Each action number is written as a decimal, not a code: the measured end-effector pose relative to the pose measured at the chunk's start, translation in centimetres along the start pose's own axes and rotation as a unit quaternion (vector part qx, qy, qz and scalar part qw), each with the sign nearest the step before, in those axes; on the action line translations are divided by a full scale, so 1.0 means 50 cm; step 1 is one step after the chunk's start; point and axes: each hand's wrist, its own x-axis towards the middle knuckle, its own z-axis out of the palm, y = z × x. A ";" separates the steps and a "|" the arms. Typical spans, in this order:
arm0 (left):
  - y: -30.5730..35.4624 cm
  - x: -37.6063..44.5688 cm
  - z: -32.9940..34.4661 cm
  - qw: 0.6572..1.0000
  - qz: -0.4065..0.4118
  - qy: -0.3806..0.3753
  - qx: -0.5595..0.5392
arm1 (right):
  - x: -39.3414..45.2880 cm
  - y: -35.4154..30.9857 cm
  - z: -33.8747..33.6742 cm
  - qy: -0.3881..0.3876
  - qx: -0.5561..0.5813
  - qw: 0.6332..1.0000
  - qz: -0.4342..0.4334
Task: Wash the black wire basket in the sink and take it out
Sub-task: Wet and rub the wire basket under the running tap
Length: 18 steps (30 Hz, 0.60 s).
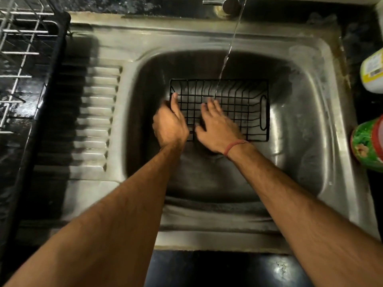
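The black wire basket (238,104) lies in the steel sink (300,121), under a thin stream of water (226,56) from the tap (230,4). My left hand (170,123) grips the basket's left end, thumb over the rim. Inside the basket, my right hand (217,127) rests flat on the wire grid with its fingers spread; it is blurred. A red thread circles the right wrist. An oval handle loop shows at the basket's right end.
A ribbed steel drainboard (93,121) lies left of the bowl. Further left is a metal dish rack (20,59) in a black tray. Right of the sink stand a white-and-yellow bottle (373,71) and a green jar (366,146). Dark countertop surrounds the sink.
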 end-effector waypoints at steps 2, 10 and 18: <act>0.001 -0.003 -0.002 1.000 -0.002 0.011 -0.005 | 0.006 -0.008 0.004 -0.064 -0.026 0.996 -0.049; -0.002 -0.007 0.002 0.999 -0.019 0.044 -0.004 | -0.003 0.037 -0.012 -0.068 -0.020 0.997 0.001; -0.003 -0.001 -0.010 0.998 0.016 0.057 -0.021 | -0.004 0.030 0.000 -0.031 -0.014 0.999 -0.028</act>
